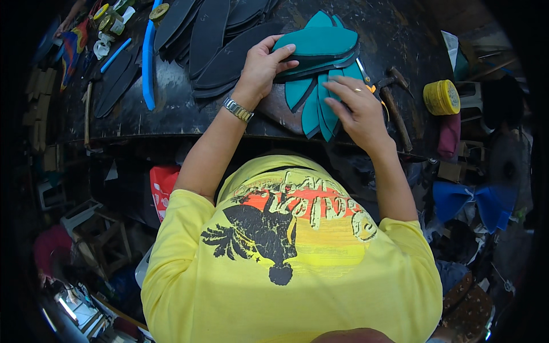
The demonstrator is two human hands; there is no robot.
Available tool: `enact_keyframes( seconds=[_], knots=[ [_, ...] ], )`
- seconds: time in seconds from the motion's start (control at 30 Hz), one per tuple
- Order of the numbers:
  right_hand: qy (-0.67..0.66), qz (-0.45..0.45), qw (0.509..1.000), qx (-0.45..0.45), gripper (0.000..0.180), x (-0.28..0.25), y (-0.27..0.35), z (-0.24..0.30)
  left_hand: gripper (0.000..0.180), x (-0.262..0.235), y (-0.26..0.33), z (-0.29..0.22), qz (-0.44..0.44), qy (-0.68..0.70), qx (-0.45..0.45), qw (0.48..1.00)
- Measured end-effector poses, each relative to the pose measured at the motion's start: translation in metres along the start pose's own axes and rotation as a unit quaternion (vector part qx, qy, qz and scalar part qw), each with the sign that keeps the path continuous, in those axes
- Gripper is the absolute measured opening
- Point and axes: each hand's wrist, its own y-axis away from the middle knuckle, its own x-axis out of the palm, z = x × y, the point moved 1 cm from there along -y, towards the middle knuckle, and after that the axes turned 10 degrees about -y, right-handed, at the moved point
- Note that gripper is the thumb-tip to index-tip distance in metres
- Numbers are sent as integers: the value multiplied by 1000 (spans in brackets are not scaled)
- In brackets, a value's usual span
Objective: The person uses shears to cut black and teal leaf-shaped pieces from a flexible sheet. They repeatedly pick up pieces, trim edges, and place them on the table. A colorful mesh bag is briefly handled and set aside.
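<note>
Near the tabletop's (177, 117) near edge, loose teal soles (310, 113) lie fanned out. The right hand (361, 108), fingers loosely spread, is over them; contact is unclear. A hammer (398, 121) lies to its right. Farther left, the left hand (260, 71) pinches a teal sole (317, 43) between thumb and fingers, beside black soles (234, 54) piled to the left.

Left hand (263, 64) grips stacked teal soles (317, 42) by their left end. Right hand (363, 111), loosely curled, over fanned teal pieces (310, 114); contact unclear. Black soles (207, 40) piled leftward on dark table (171, 111). Hammer (396, 119) just right of right hand; yellow tub (440, 98) farther right.
</note>
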Motion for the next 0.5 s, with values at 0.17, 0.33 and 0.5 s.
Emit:
enact_keyframes(
  seconds=[0.17,0.33,0.5],
  knots=[
    [147,91,985,15,52,27,-24,-12,23,-5,5,-10,25,69,18,997],
    [132,109,984,38,55,36,-18,-25,22,-1,31,-30,62,167,103,979],
    [122,89,988,22,52,36,-17,-28,19,-13,51,-62,113,170,236,950]
  ],
)
